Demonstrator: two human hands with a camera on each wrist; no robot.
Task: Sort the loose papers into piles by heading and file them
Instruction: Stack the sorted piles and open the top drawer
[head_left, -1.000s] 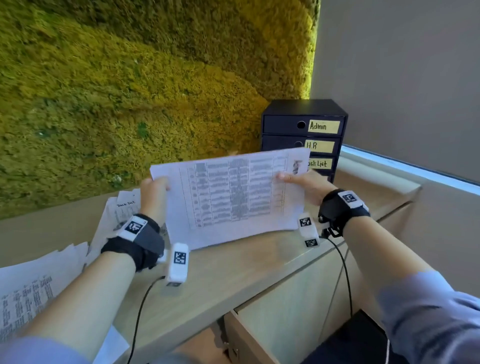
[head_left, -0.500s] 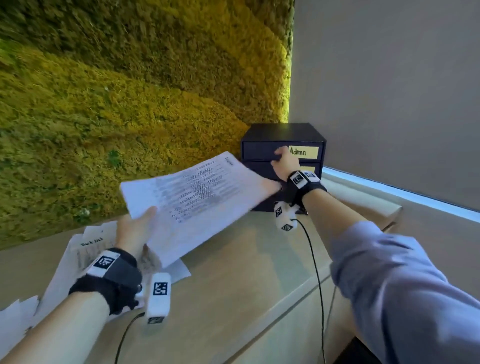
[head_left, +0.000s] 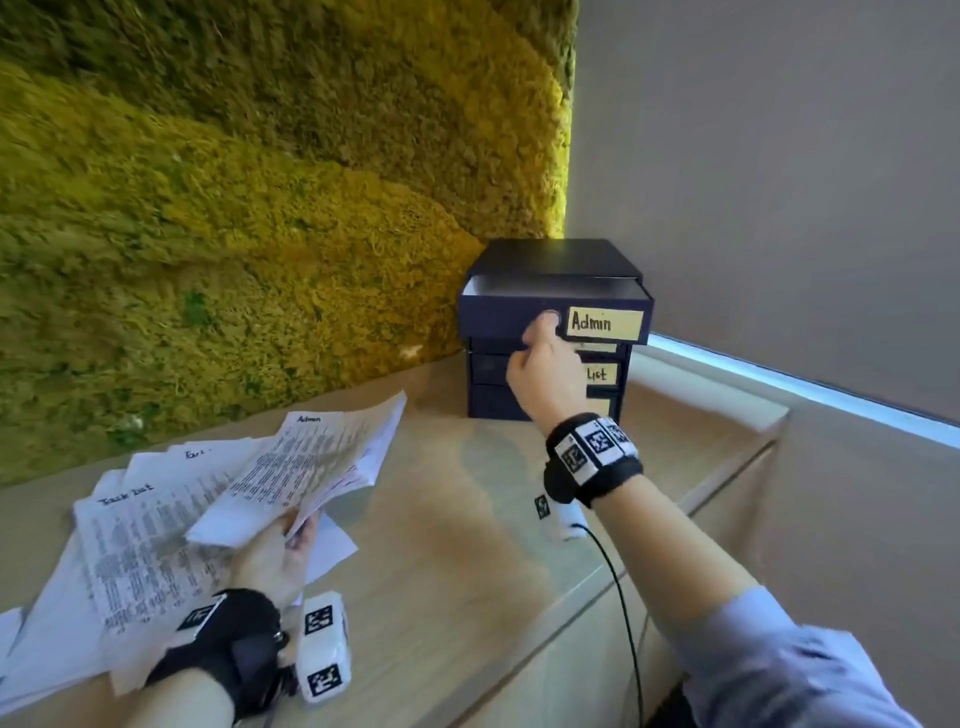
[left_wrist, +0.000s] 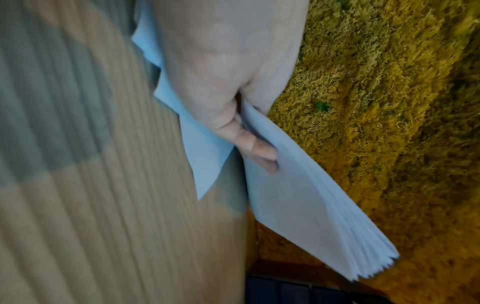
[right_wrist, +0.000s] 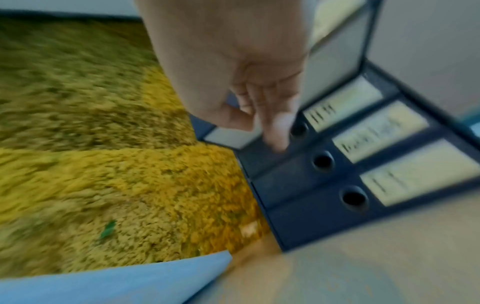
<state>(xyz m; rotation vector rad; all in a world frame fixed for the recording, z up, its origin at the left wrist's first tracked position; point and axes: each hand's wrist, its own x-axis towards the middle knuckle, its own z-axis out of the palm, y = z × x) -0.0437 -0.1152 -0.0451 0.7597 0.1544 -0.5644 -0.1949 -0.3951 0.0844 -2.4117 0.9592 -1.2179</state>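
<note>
Right hand (head_left: 545, 364) hooks the Admin drawer (head_left: 519, 312), part-open; left hand (head_left: 270, 556) grips the Admin stack (head_left: 311, 467). Task List pile (head_left: 140, 545) near left prob. still unfiled.

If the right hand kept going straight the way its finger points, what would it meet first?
The right hand already has a finger hooked in the pull hole of the dark blue cardboard drawer labelled Admin, partly open. Going on, it would press that drawer front back into the drawer unit.

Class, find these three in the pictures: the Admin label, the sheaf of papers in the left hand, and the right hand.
Admin label (head_left: 605, 324): head view, middle of the label.
sheaf of papers (left_wrist: 298, 205): left wrist view, blank underside.
right hand (head_left: 545, 371): head view, back of the hand.
</note>
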